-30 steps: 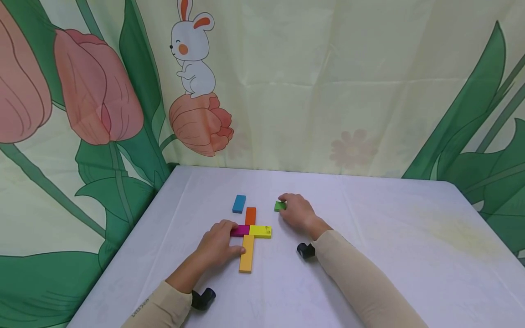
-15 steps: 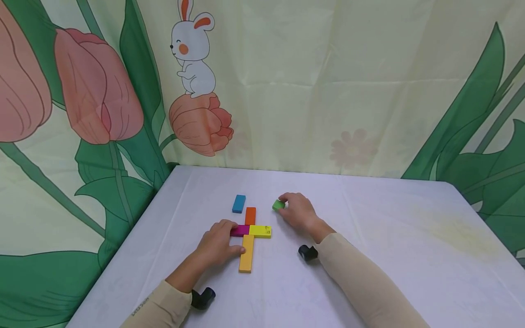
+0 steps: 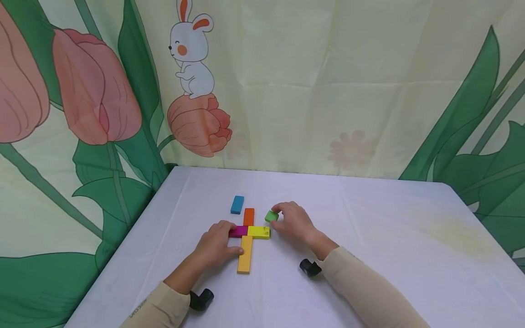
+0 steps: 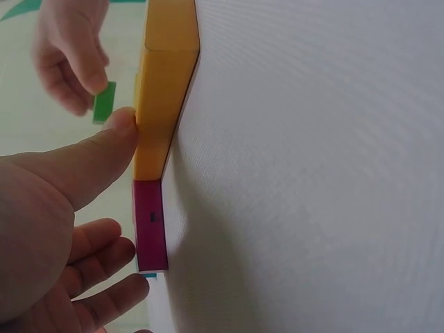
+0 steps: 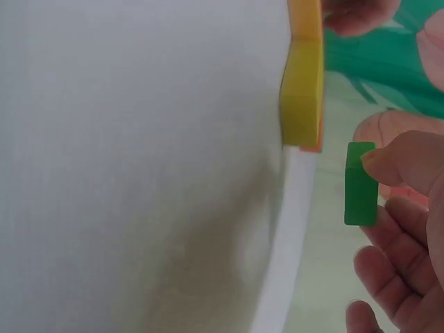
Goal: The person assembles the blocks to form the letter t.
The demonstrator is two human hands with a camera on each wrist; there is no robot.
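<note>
My right hand (image 3: 293, 223) pinches a small green block (image 3: 271, 216) between thumb and fingers. In the right wrist view this green block (image 5: 361, 184) is held off the table, apart from the others. My left hand (image 3: 215, 243) rests at the left of a cross of blocks. Its thumb (image 4: 104, 152) touches the long orange-yellow block (image 3: 244, 255), and its fingers lie by the magenta block (image 3: 239, 231), loosely bent. A yellow block (image 3: 259, 232) adjoins the magenta one on the right. Above them lies a red-orange block (image 3: 249, 217).
A blue block (image 3: 237, 204) lies alone behind the cross, to the left. All stand on a white-covered table (image 3: 369, 228), its back edge meeting a printed curtain (image 3: 287, 91). Black wrist cameras (image 3: 310, 268) stick out below both forearms.
My right hand has lifted and tilted the green block and brought it left and nearer, towards the yellow block. The left hand stays at the cross.
</note>
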